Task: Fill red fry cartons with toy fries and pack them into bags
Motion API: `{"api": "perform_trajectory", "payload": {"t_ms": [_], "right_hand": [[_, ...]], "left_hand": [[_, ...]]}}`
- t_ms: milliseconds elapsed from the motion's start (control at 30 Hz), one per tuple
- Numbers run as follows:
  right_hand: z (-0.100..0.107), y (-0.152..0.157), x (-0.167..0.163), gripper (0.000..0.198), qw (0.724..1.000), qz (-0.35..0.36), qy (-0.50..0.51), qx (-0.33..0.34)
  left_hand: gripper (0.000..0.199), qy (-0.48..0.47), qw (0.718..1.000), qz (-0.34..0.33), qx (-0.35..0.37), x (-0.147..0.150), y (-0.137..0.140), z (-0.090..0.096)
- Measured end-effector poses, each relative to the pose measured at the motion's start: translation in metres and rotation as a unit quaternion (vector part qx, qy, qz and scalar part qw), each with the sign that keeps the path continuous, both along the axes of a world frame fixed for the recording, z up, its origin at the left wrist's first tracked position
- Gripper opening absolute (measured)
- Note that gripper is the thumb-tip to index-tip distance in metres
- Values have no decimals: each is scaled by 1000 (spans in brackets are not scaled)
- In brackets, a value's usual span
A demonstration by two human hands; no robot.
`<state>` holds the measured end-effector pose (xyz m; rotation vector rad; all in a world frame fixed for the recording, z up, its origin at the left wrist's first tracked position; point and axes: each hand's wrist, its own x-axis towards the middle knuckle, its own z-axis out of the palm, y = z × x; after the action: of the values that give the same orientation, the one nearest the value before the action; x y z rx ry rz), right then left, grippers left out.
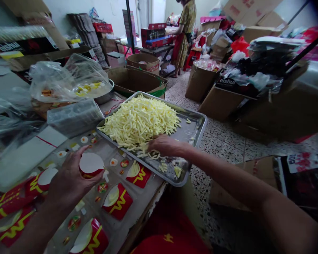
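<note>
My left hand (72, 171) grips a red fry carton (91, 165) over the table, its thumb and fingers round the sides and the white back panel facing up. On the metal tray (192, 121) lies a large heap of pale yellow fry-shaped sticks (141, 118). At the heap's near edge my right hand (165, 145) reaches down, fingers curled among the sticks and partly hidden by them. Red cartons with yellow zigzags, such as one carton (118, 201) near the table edge, lie about my left hand; several show pale sticks inside.
Clear plastic bags (55, 79) and a stack of clear plastic pieces (75, 118) stand at the left of the table (145, 188). Cardboard boxes (137, 79) sit beyond the tray and on the right. Another person (187, 31) stands at a far table.
</note>
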<state>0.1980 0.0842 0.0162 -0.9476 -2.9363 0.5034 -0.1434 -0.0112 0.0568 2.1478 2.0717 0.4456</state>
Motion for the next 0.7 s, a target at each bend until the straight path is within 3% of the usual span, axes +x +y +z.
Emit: {"api": "perform_trajectory", "payload": {"t_ms": [133, 267, 433, 500, 600, 700], "right_hand": [[20, 3, 53, 39, 982, -132, 123, -59], [16, 2, 76, 30, 963, -177, 168, -113], [13, -4, 89, 22, 928, -349, 129, 27], [21, -10, 97, 21, 949, -303, 76, 36], [34, -17, 104, 37, 986, -164, 14, -18], [41, -15, 102, 57, 995, -75, -43, -49]], "left_hand": [[74, -3, 1000, -17, -20, 15, 3, 0], [74, 3, 999, -49, 3, 35, 9, 3], [75, 6, 999, -21, 44, 49, 12, 10], [76, 13, 999, -5, 52, 50, 13, 10], [83, 8, 998, -3, 58, 59, 16, 8], [89, -16, 998, -54, 41, 80, 19, 3]]}}
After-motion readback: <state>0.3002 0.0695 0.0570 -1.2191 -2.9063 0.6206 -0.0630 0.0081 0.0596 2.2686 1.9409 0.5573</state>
